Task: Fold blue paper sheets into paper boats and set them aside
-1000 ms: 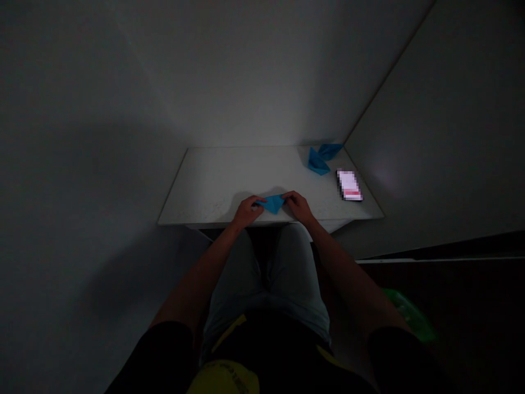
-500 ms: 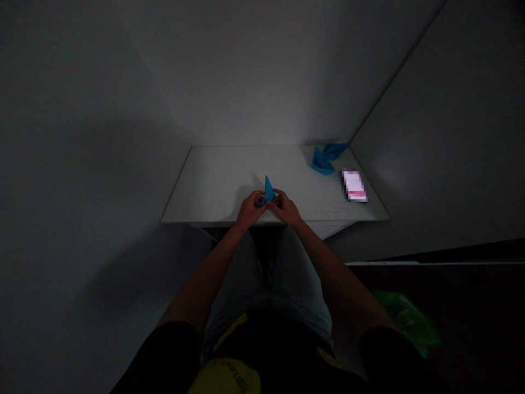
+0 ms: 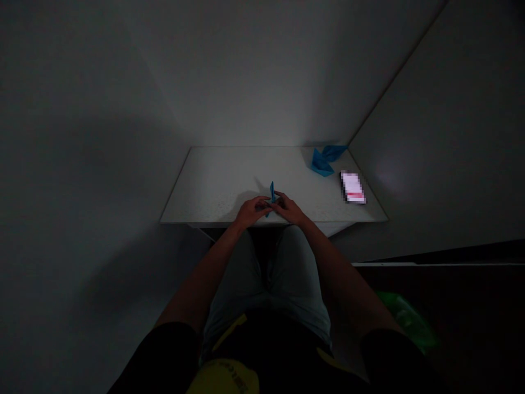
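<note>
Blue folded paper (image 3: 271,192) stands edge-up, seemingly pinched between left hand (image 3: 253,210) and right hand (image 3: 289,208).

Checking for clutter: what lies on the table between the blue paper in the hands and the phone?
Bare table, in the head view, between the blue paper and the phone.

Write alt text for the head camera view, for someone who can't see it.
Both hands, left hand and right hand, pinch a folded blue paper upright over a white table. Two blue paper shapes and a phone lie far right.
</note>
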`<state>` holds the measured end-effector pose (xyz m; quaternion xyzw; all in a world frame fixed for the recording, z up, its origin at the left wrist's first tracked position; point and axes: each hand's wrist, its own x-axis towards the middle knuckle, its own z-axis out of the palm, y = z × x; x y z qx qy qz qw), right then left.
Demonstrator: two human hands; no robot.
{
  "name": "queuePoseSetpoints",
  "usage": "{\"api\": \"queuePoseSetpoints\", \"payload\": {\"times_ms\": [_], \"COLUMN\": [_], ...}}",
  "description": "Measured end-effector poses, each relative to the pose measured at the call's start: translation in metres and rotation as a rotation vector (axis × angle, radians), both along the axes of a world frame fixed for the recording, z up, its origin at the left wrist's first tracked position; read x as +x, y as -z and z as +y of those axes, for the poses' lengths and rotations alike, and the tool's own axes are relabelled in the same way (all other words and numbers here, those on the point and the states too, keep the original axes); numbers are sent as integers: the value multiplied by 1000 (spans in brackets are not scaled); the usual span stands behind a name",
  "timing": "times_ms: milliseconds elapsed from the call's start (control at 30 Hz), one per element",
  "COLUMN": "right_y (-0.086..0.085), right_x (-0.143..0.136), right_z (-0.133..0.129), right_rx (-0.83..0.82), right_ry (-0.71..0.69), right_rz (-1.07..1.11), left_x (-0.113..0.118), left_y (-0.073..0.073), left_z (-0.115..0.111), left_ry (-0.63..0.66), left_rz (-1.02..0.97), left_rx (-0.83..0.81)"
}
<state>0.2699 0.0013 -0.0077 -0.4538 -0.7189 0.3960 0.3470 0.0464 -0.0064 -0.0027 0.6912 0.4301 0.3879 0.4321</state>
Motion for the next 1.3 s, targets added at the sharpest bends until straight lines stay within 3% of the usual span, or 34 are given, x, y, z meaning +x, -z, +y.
{"api": "queuePoseSetpoints", "payload": {"times_ms": [233, 467, 933, 1067, 1300], "right_y": [-4, -4, 2, 0, -6], "right_x": [4, 5, 6, 4, 2], "right_z": [-1, -6, -5, -5, -6], "right_rx": [-11, 28, -3, -9, 5], "right_ry": [-20, 43, 183, 158, 181], "right_rz": [-16, 23, 160, 198, 65], "left_x": [-1, -2, -1, -1, -1], "left_y": [2, 0, 1, 1, -5], "left_z": [3, 2, 6, 5, 7], "left_ry": [-3, -134, -197, -184, -236], "left_rz": [9, -25, -102, -158, -6], "left_rx": [-15, 55, -14, -41, -30]}}
